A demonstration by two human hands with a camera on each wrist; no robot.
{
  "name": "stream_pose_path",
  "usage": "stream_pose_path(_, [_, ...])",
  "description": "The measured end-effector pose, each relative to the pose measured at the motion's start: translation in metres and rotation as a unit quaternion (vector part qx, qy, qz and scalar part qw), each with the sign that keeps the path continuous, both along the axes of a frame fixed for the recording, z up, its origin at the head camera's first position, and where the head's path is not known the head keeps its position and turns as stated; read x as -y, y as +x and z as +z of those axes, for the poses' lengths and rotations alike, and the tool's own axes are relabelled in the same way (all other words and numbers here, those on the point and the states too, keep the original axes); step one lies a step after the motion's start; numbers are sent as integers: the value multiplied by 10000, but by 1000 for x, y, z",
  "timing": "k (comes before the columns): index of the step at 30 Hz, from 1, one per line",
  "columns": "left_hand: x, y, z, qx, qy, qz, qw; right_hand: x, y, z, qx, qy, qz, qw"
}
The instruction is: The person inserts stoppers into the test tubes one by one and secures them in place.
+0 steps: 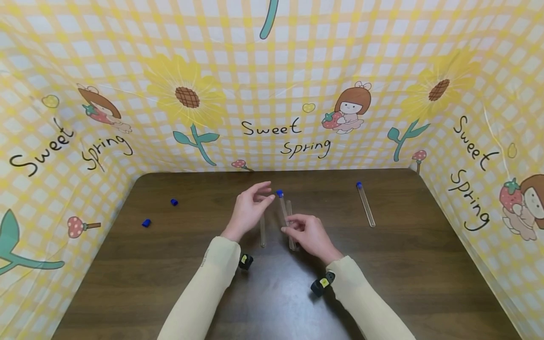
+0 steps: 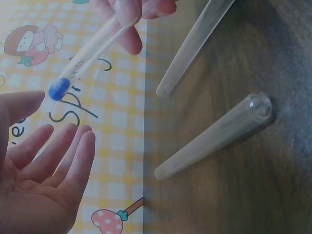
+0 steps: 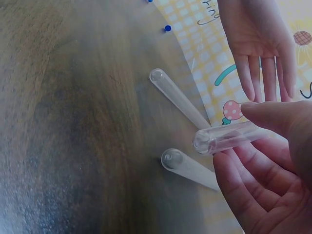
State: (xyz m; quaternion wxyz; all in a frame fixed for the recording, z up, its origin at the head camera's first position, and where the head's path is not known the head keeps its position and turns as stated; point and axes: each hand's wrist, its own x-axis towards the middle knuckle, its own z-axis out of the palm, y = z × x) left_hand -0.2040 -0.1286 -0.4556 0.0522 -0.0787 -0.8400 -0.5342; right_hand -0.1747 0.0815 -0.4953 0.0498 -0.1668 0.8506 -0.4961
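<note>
My right hand (image 1: 312, 234) pinches a clear test tube (image 1: 282, 207) between thumb and fingers, above the table. A blue cap (image 1: 279, 193) sits on the tube's top end. Beside that cap is my left hand (image 1: 248, 210), its fingers extended and apart from the tube; the left wrist view shows a gap between hand and blue cap (image 2: 59, 89). Two uncapped-looking test tubes lie on the table below: one (image 1: 262, 232) under the left hand, the other (image 1: 292, 244) partly hidden behind the right hand. Both tubes also appear in the left wrist view.
Another test tube (image 1: 366, 206) with a blue cap lies at the right of the brown table (image 1: 127, 283). Two loose blue caps, one farther back (image 1: 174, 202) and one nearer (image 1: 146, 223), lie at the left. Checkered cloth (image 1: 272, 85) walls in the back and sides.
</note>
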Motion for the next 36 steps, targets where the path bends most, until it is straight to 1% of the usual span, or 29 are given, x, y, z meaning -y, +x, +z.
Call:
stream_pose_path(6, [7, 0, 1, 18, 79, 71, 9999, -4, -1, -2, 63, -4, -106, 9999])
stream_pose_path(9, [11, -1, -1, 9, 101, 122, 9999, -7, -2, -2, 130, -39, -161, 9998])
stream_pose_path(14, [21, -1, -3, -10, 74, 231, 9997, -11, -3, -5, 175, -113, -247, 9995])
stream_pose_path(20, [32, -1, -2, -83, 7, 389, 9992, -17, -6, -9, 243, -124, -331, 9991])
stream_pose_path(27, [41, -1, -2, -76, -8, 549, 9985, -22, -8, -6, 272, -123, -382, 9988])
stream_pose_path(32, [46, 0, -3, -69, -15, 599, 9982, -24, -9, -8, 232, -142, -418, 9988])
stream_pose_path(36, [51, 2, -3, -58, -111, 672, 9977, -27, -9, -10, 198, -133, -480, 9986])
